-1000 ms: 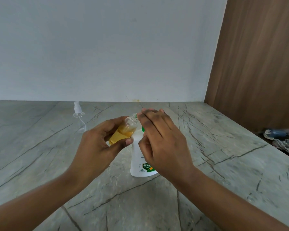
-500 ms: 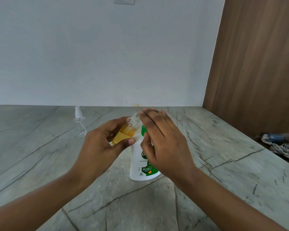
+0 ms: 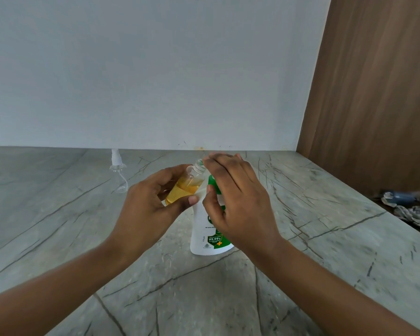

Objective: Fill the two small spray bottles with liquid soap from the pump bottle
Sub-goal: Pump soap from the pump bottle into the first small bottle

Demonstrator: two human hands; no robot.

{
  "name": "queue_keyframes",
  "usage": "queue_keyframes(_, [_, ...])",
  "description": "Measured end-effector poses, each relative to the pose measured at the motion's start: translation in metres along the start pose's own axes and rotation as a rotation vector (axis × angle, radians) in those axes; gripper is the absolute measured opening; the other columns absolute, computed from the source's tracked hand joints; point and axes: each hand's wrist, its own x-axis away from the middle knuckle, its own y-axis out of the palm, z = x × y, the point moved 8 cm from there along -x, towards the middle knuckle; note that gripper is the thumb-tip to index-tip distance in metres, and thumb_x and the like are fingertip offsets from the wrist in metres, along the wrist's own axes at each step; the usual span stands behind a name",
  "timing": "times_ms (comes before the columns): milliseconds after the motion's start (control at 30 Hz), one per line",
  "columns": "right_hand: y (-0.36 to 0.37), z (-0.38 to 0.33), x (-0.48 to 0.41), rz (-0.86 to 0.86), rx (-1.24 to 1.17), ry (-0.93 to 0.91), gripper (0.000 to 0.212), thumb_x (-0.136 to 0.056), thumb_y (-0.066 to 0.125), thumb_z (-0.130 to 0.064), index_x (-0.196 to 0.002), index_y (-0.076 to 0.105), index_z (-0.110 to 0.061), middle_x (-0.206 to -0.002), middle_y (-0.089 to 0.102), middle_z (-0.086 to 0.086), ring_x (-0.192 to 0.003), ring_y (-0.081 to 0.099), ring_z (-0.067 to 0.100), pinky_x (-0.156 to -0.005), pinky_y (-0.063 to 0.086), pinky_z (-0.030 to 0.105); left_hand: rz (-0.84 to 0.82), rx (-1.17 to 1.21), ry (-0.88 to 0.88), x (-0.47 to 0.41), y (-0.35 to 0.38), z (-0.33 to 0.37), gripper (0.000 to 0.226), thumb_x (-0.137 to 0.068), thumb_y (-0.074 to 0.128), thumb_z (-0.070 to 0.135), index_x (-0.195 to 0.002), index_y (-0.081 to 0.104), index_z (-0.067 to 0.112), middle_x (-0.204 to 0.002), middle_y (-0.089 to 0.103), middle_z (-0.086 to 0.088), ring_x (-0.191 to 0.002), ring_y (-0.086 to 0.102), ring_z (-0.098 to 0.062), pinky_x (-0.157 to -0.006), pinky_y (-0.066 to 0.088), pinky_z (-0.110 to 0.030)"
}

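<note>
— Where is the spray bottle [image 3: 184, 187] being held?
— Centre frame, being gripped by the left hand [image 3: 150, 202]; the pump bottle [image 3: 209, 236] is being pressed by the flat-fingered right hand [image 3: 238, 195]. The neck is best being kept under the spout.

Soft, cool, even light falls on the wall [image 3: 155, 69] and counter [image 3: 58, 238], and the shadows are faint. The pump bottle [image 3: 204, 238] label reads sharp. The cloth [image 3: 417, 214] at far right is smeared, and the frame edges bow.

I see a clear spray bottle [image 3: 183, 190], uncapped, tilted, part-full of amber soap, just beside the upright white-and-green pump bottle [image 3: 201, 230]; a sprayer top [image 3: 116, 163] stands well apart.
</note>
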Motion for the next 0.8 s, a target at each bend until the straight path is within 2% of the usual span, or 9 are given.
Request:
queue_keyframes(133, [0.002,0.000,0.002,0.001,-0.024,-0.003,0.035,-0.083,0.051,-0.016,-0.111,0.063,0.000,-0.110,0.064,0.013,-0.106,0.048,0.017,-0.103,0.032,0.028,0.012,-0.005,0.003,0.002,-0.001,-0.003,0.055,-0.065,0.070,0.041,-0.118,0.058,0.032,-0.107,0.066,0.016,-0.096,0.063,-0.001,-0.086,0.051,-0.020])
queue_keyframes(233, [0.003,0.000,0.002,0.001,-0.010,-0.005,0.033,-0.083,0.052,-0.017,-0.109,0.064,-0.001,-0.108,0.065,0.012,-0.105,0.049,0.017,-0.102,0.034,0.027,0.009,-0.004,-0.007,0.003,-0.002,-0.007,0.055,-0.067,0.072,0.037,-0.120,0.059,0.028,-0.109,0.067,0.013,-0.098,0.064,-0.006,-0.087,0.051,-0.023])
queue_keyframes(367, [0.006,-0.003,0.004,-0.003,0.000,-0.011,0.031,-0.083,0.055,-0.018,-0.107,0.066,-0.002,-0.107,0.066,0.011,-0.104,0.050,0.017,-0.100,0.036,0.027,0.009,-0.001,-0.011,0.006,-0.001,-0.012,0.053,-0.067,0.071,0.035,-0.118,0.058,0.031,-0.108,0.067,0.014,-0.098,0.063,-0.002,-0.084,0.050,-0.015])
queue_keyframes(467, [0.006,-0.001,0.006,-0.010,0.007,-0.013,0.033,-0.082,0.056,-0.019,-0.109,0.065,-0.002,-0.108,0.066,0.011,-0.105,0.052,0.017,-0.099,0.039,0.028,0.003,-0.009,-0.021,0.006,0.000,-0.013,0.055,-0.067,0.071,0.035,-0.120,0.058,0.028,-0.110,0.067,0.013,-0.098,0.063,-0.003,-0.085,0.050,-0.017])
queue_keyframes(600, [0.007,0.001,0.007,-0.049,0.015,-0.005,0.038,-0.082,0.056,-0.020,-0.115,0.062,-0.002,-0.114,0.064,0.011,-0.109,0.051,0.018,-0.101,0.037,0.027,-0.003,-0.004,-0.012,0.002,0.000,-0.008,0.051,-0.066,0.072,0.035,-0.115,0.057,0.036,-0.107,0.066,0.017,-0.094,0.063,0.003,-0.081,0.047,-0.008])
queue_keyframes(733, [0.004,0.001,0.003,-0.068,0.018,0.016,0.042,-0.084,0.051,-0.024,-0.119,0.060,-0.002,-0.117,0.062,0.011,-0.113,0.050,0.018,-0.103,0.031,0.025,-0.005,-0.005,-0.003,0.000,0.000,-0.001,0.056,-0.066,0.071,0.039,-0.119,0.058,0.030,-0.110,0.067,0.011,-0.098,0.064,-0.005,-0.087,0.051,-0.023])
queue_keyframes(800, [0.004,0.001,0.001,-0.079,0.016,0.020,0.044,-0.084,0.050,-0.024,-0.121,0.059,-0.002,-0.119,0.062,0.010,-0.115,0.050,0.018,-0.105,0.031,0.026,-0.001,-0.005,0.007,-0.001,-0.001,0.001,0.056,-0.066,0.071,0.038,-0.119,0.058,0.030,-0.110,0.067,0.011,-0.099,0.064,-0.006,-0.088,0.050,-0.025])
